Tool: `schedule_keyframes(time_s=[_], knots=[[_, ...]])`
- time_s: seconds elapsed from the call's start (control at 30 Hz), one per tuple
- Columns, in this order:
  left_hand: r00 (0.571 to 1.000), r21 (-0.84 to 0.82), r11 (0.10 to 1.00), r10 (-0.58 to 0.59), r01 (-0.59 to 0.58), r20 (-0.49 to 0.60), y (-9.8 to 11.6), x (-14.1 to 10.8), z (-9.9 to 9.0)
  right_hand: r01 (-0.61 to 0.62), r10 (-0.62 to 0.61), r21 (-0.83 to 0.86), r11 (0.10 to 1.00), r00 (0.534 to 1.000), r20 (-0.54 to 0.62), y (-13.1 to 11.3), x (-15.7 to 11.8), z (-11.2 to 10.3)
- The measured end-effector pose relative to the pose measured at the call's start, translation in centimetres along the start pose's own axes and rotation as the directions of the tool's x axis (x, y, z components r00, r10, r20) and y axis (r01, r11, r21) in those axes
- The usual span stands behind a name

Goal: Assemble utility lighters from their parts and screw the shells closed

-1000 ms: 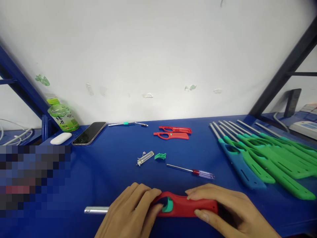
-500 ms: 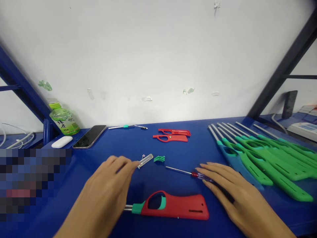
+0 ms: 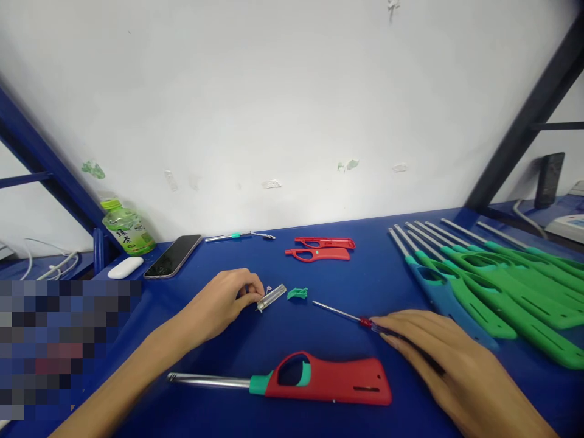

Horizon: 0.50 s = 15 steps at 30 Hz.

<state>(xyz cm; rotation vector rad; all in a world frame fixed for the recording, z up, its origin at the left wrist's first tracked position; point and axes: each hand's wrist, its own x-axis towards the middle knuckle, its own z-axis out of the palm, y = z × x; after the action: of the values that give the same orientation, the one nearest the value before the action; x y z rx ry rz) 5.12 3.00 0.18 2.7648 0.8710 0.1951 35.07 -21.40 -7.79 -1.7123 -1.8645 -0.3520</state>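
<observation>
Both hands are working apart: the left hand (image 3: pixel 225 299) is pinching the clear tube (image 3: pixel 272 297), while the right hand (image 3: pixel 438 353) is lying flat over the screwdriver (image 3: pixel 351 316) handle, the red lighter (image 3: pixel 319 382) lying free on the counter (image 3: pixel 255 261) between them.

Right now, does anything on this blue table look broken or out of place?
Only the red shells by the wall: two empty lighter halves, lying open, unlike the whole red lighter in front. Nothing spilled.
</observation>
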Motion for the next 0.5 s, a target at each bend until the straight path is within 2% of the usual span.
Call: schedule_keyframes(time_s=[0.13,0.23,0.3,0.4,0.5], knots=[[1.0,-0.014,1.0,0.005,-0.005,-0.03,-1.0,0.0,0.4,-0.024,0.025,0.01,1.0,0.996,-0.086,-0.4,0.4,-0.2],[0.99,-0.024,1.0,0.0,-0.003,-0.142,-1.6,-0.8,0.1,-0.071,0.079,0.059,0.996,0.985,-0.151,-0.7,0.2,-0.3],[0.973,-0.047,0.999,-0.007,-0.003,-0.23,-1.5,-1.7,-0.3,-0.095,0.111,0.104,0.99,0.982,-0.154,-1.0,0.0,-0.3],[0.939,-0.09,0.996,-0.023,-0.008,-0.344,-0.3,-3.4,-0.7,-0.131,0.155,0.161,0.978,0.977,-0.145,-1.1,-0.4,-0.3],[0.893,-0.117,0.993,-0.042,-0.012,-0.448,2.0,-4.9,-0.3,-0.17,0.203,0.208,0.963,0.968,-0.146,-1.0,-0.7,-0.3]])
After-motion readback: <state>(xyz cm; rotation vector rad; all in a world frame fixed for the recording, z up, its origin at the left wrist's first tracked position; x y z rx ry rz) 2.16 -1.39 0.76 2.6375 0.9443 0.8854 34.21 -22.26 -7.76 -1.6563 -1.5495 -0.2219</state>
